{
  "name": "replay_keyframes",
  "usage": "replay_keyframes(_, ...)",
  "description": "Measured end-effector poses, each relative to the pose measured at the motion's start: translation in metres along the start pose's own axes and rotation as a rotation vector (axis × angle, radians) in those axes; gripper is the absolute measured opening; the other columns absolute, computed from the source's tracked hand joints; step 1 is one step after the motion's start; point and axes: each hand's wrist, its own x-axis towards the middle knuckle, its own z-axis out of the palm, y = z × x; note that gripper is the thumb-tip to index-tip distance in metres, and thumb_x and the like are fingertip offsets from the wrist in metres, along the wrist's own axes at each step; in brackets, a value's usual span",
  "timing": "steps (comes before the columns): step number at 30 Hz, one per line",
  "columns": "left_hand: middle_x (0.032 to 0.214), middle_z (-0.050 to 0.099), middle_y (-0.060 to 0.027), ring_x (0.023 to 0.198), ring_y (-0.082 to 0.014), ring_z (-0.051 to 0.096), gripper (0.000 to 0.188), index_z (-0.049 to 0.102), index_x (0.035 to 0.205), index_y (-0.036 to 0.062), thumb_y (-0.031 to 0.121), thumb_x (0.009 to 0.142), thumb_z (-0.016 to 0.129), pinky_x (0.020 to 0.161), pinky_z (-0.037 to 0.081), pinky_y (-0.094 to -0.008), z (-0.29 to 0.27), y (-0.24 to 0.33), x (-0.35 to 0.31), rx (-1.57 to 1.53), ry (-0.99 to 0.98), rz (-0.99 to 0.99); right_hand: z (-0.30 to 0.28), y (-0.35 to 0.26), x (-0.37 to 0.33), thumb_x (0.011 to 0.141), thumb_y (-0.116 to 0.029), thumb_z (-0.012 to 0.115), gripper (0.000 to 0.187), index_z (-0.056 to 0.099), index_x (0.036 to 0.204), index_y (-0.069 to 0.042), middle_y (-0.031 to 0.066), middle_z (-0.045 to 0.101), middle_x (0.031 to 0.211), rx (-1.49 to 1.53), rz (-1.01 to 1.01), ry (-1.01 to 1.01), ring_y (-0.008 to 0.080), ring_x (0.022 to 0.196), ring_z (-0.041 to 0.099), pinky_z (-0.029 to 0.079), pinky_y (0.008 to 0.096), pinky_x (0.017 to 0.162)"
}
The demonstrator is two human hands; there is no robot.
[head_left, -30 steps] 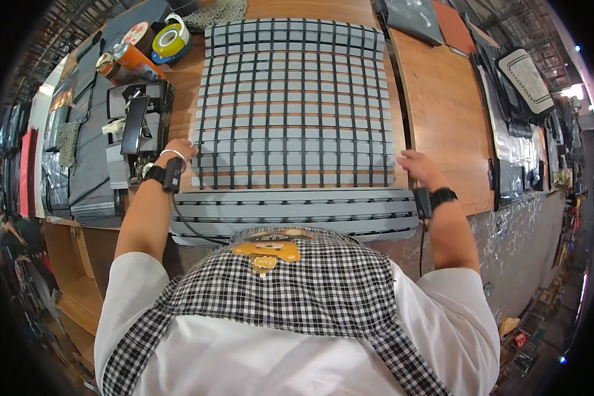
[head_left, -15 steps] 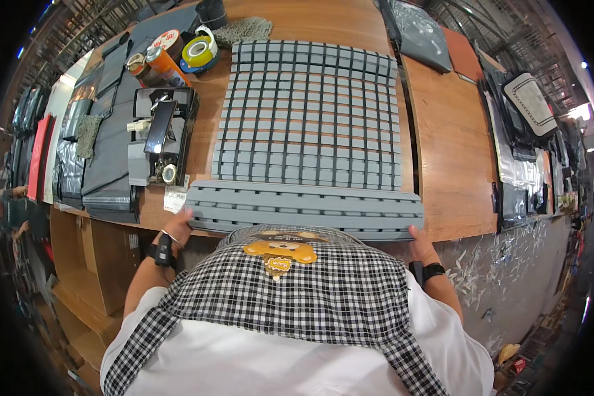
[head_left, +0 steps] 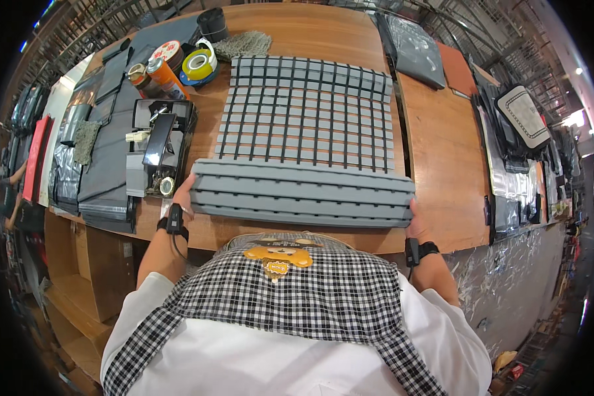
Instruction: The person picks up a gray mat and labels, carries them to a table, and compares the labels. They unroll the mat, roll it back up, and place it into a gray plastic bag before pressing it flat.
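Observation:
A grey slatted mat [head_left: 297,122] with a grid of black straps lies across the wooden table. Its near end is gathered into a thick grey roll [head_left: 300,195] that is wider than the flat part. My left hand [head_left: 184,193] grips the left end of this roll, and my right hand [head_left: 418,222] grips the right end. Both hands are closed on it, with some fingers hidden at the ends. At the far edge, the mat's last slats curl up a little.
Left of the mat stands a black tray [head_left: 188,138] of small tools. Beyond it are an orange spray can [head_left: 167,78] and a yellow tape roll [head_left: 198,63]. Dark folded sheets [head_left: 105,158] cover the left side. Grey plastic packs [head_left: 412,49] lie far right, past a table gap.
Both hands have pushed the rolled end away from me, over more of the flat mat. The roll looks thicker, and less of the flat part shows.

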Motion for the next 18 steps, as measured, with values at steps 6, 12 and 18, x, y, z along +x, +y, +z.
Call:
replay_keyframes(6,0.128,0.060,-0.0129,0.115,-0.0311,0.057,0.051,0.059,0.128,0.0064,0.036,0.087,0.063,0.098,0.044,-0.0464,-0.007,0.002,0.005,-0.130,-0.157,-0.101,-0.003,0.013,0.000,0.095,-0.036,0.056,0.052,0.049,0.138,-0.008,0.0099,0.055,0.136,0.194,0.045,-0.024,0.0282,0.122,0.053,0.040,0.0440,0.107)
replay_keyframes(12,0.123,0.063,-0.0126,0.110,-0.0306,0.060,0.054,0.059,0.127,0.0088,0.048,0.089,0.057,0.094,0.047,-0.0465,0.082,0.087,-0.037,0.232,0.117,-0.251,0.022,-0.075,0.038,0.091,-0.052,0.057,0.062,0.051,0.137,-0.010,0.0106,0.058,0.133,0.083,0.409,-0.049,0.0327,0.120,0.055,0.042,0.0477,0.103)
replay_keyframes(18,0.132,0.058,-0.0105,0.120,-0.0294,0.056,0.054,0.051,0.135,0.0078,0.045,0.096,0.053,0.101,0.045,-0.0465,0.008,0.001,0.039,-0.286,-0.306,0.086,0.016,-0.021,0.040,0.095,-0.041,0.054,0.057,0.046,0.140,-0.007,0.0106,0.052,0.140,0.200,-0.032,-0.132,0.0302,0.127,0.049,0.037,0.0461,0.108)
